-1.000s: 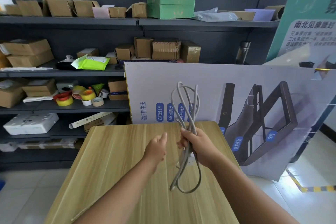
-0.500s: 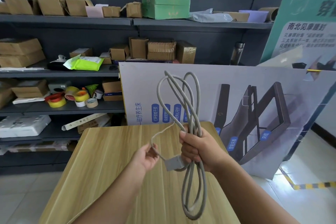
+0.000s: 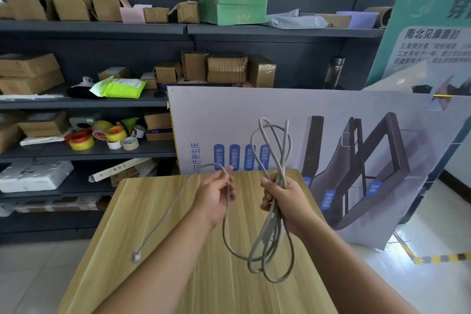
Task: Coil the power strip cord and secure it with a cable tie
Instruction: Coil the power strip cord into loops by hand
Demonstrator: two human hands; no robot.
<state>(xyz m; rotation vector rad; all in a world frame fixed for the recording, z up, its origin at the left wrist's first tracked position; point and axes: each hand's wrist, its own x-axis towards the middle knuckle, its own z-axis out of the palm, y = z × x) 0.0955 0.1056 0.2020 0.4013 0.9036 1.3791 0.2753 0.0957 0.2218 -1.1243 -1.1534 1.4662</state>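
A grey cord [image 3: 272, 150] is gathered into several long loops that stick up above and hang down below my right hand [image 3: 285, 204], which is shut around the bundle over the wooden table [image 3: 158, 211]. My left hand [image 3: 216, 196] pinches a free length of the same cord a little to the left, at about the same height. From that hand the loose end arcs out to the left and down to a small plug tip [image 3: 136, 256] hanging over the table's left side. No cable tie is visible.
A large printed board [image 3: 356, 115] leans upright just behind the table. Dark shelving [image 3: 102, 28] with cardboard boxes and tape rolls [image 3: 102, 136] fills the left and back. Tiled floor with a yellow-black stripe [image 3: 438, 259] lies to the right.
My left hand has risen and shifted toward the table's far edge, drawing out a free length of cord. The end piece left the hands and now dangles at the left. My right hand keeps the bundle.
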